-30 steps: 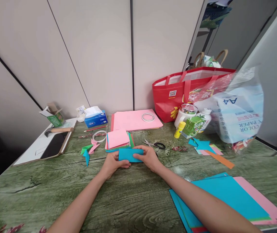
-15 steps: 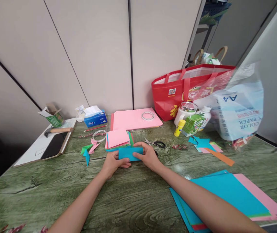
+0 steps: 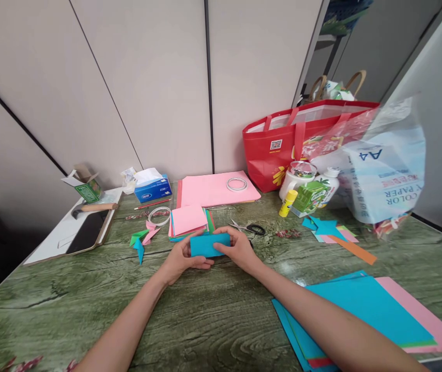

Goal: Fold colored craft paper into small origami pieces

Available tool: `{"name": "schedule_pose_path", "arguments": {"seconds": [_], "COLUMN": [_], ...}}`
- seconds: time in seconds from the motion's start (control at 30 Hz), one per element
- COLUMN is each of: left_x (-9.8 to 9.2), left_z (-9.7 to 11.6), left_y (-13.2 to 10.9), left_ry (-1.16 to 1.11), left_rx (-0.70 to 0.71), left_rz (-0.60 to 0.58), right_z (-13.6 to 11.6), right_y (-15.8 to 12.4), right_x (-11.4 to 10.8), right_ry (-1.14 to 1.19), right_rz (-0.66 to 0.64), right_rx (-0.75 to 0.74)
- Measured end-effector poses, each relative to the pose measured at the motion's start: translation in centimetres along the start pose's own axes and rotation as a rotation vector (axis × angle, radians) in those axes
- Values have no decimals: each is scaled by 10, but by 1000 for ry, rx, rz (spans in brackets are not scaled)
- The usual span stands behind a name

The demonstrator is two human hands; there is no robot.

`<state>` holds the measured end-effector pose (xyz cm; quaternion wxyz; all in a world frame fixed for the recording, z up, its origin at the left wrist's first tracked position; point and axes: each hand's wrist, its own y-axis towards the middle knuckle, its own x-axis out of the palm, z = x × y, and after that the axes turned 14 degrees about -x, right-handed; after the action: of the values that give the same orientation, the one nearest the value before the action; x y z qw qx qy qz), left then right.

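A folded piece of blue paper (image 3: 207,245) is held above the table between both hands. My left hand (image 3: 182,259) grips its left end and lower edge, fingers behind and thumb below. On its right end, my right hand (image 3: 239,248) presses with the thumb in front and fingers behind. The paper's front bulges slightly. Just behind it lies a stack of square paper sheets (image 3: 189,219) with pink on top. Black-handled scissors (image 3: 255,228) rest past my right hand, partly hidden by it. Small folded paper pieces (image 3: 139,248) in green, blue and pink lie left of my left hand.
Large coloured sheets (image 3: 360,310) lie under my right forearm. A yellow glue stick (image 3: 288,203), a red bag (image 3: 267,160) and a plastic paper pack (image 3: 387,175) stand back right. A tissue box (image 3: 153,191), tape roll (image 3: 159,217) and hammer (image 3: 94,207) are left.
The blue paper now bulges and curves where it looked flatter before. Both hands keep their hold with only slight shifts. The view has moved a little.
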<state>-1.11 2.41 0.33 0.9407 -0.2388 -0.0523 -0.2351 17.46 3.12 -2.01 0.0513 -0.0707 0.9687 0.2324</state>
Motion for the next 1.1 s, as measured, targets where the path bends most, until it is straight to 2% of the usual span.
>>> {"name": "schedule_pose_path", "arguments": {"seconds": [0.2,0.4,0.53,0.67,1.0,1.1], "left_x": [-1,-2,1,5,11,10], "left_z": [-3,-8,-8,-7,-11,-10], "left_y": [3,6,5,4,6,6], "left_ry": [81,111,92,85,107,78], "left_rx": [-17,-11,-4,3,57,57], "left_rz": [27,43,98,158,246,214], "right_z": [0,0,-1,-2,-1,-2], "right_y": [-1,-2,-3,-4,-4,-4], "right_x": [2,4,6,6,8,8], "right_ry": [73,45,-108,-144,-188,-187], "right_rz": [-8,84,46,-16,-22,-24], "right_rx": [-8,-32,-110,-154,-135,-123]}}
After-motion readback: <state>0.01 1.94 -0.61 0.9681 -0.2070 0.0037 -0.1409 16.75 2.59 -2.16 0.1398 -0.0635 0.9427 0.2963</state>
